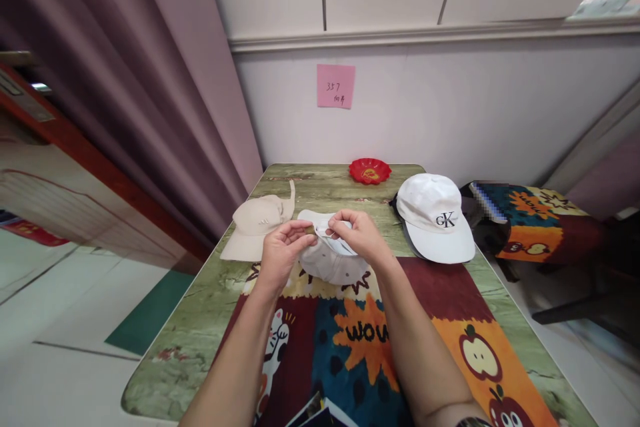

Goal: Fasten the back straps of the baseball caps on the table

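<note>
A white baseball cap (333, 263) lies in front of me at the middle of the table, its back toward me. Above its rear opening, my left hand (289, 243) pinches one side of the adjustment strap, near a small brownish piece. My right hand (361, 235) has thumb and index finger closed on the strap's other side. Fingers partly hide the strap's fastening. To the left rests a beige cap (263, 217) with its strap end sticking up. On the right, a white cap with black letters (430, 213) sits over a dark cap (415, 245).
A red scalloped dish (370, 171) stands at the table's back. A colourful patterned cloth (333, 333) covers part of the green table (170, 347). Some dark printed item (323, 412) shows at the front edge. Behind are a wall with a pink note (335, 87) and a curtain (190, 60).
</note>
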`<state>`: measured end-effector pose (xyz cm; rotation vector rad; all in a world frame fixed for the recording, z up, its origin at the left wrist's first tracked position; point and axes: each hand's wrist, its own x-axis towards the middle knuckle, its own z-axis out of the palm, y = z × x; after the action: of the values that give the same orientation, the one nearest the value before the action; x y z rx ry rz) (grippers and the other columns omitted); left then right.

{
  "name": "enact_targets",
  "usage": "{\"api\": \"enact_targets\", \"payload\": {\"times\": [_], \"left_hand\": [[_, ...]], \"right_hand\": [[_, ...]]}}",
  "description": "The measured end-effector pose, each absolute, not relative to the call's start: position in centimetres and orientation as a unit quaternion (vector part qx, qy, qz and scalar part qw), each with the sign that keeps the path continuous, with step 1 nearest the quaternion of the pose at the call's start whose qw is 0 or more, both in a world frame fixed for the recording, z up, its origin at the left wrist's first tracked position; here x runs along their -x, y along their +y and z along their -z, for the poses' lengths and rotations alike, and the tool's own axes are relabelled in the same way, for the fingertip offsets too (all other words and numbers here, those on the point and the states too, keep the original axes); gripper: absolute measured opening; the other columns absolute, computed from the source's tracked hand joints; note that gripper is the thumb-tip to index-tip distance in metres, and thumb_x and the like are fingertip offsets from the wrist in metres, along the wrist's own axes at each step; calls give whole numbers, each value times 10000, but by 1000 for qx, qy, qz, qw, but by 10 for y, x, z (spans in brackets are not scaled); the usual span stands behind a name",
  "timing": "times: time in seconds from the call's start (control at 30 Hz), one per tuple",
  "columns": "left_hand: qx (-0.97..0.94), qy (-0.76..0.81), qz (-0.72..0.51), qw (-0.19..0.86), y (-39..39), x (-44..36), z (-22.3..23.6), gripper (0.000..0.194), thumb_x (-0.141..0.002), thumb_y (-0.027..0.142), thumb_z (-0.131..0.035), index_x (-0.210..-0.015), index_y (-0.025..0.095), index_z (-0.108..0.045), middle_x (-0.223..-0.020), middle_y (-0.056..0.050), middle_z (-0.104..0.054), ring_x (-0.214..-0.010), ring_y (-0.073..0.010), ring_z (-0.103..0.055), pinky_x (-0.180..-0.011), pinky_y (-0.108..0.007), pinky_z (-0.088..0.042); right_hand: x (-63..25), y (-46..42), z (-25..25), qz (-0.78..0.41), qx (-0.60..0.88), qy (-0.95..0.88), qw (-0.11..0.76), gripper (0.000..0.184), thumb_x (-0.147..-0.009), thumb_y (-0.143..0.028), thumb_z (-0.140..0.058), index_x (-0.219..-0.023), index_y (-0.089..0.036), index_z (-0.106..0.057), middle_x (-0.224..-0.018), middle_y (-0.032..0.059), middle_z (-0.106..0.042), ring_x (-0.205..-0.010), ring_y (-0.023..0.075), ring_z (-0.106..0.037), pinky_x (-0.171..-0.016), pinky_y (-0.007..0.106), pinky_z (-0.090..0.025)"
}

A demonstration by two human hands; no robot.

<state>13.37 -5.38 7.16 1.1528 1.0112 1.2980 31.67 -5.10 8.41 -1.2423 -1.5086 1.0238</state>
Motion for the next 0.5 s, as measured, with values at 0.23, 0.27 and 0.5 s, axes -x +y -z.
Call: {"api": "enact_targets", "payload": {"times": [0.23,0.27,0.5], "left_hand": [[-381,387,-557,628,-44,-130,-52,395,-564,175,-876,-902,154,-673,-768,-17,-739,-677,-137,-711,-760,-282,-588],[-379,383,-556,633,-43,-130,-51,393,-566,172,-877,-903,155,-676,-770,-16,-739,-678,-133,-711,-757,-273,-587],[-412,392,-559,603,-45,-133,-60,394,-597,197,-875,-946,141,-700,-796,-27,-744,-694,-143,-711,-775,-297,-591]], "right_hand": [[-310,-54,-85,-387,498,-637,442,208,-812,-327,-583,-703,-194,-699,-716,21,-709,-691,169,-613,-652,256,-440],[-309,-54,-86,-382,500,-640,441,211,-814,-329,-580,-705,-194,-701,-718,20,-710,-696,170,-615,-664,258,-442],[-305,-55,-87,-328,523,-651,443,218,-830,-346,-581,-717,-205,-703,-758,25,-724,-686,165,-596,-648,250,-413]]}}
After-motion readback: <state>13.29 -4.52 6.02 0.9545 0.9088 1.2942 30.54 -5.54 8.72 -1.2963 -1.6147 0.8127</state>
